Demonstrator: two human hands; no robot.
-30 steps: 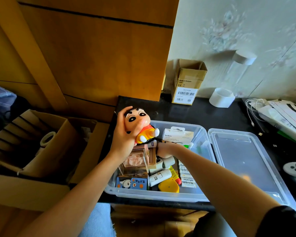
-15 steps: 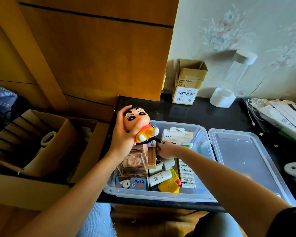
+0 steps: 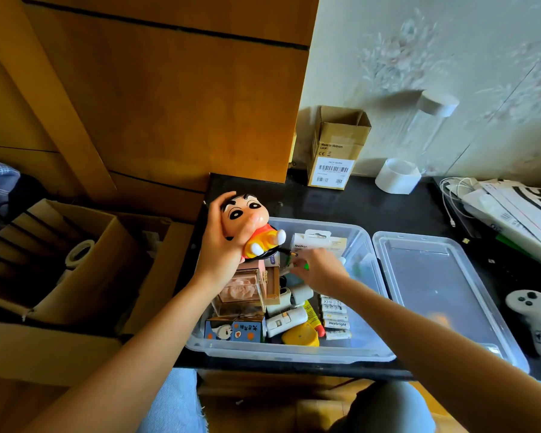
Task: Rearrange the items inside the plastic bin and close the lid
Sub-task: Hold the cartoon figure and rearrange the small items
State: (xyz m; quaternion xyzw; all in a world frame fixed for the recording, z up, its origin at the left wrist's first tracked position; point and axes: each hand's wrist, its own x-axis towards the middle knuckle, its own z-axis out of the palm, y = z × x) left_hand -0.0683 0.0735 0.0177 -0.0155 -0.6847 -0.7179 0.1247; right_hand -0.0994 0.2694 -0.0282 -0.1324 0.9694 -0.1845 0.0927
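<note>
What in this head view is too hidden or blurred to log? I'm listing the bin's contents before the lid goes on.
- Right hand: motion-blurred; its grip and the small green thing at its fingertips cannot be made out.
- Bin far middle: covered by the right hand.
- Toy figure: back and base hidden by the left hand.
- Batteries: most print too small.
- Papers: cut off by the right edge.

Bin (image 3: 364,245) is packed along its left and middle, with bare floor only down the right side. Lid (image 3: 434,285) lies open just beside it, and a cupboard (image 3: 169,98) overhangs the counter (image 3: 341,204) behind.
</note>
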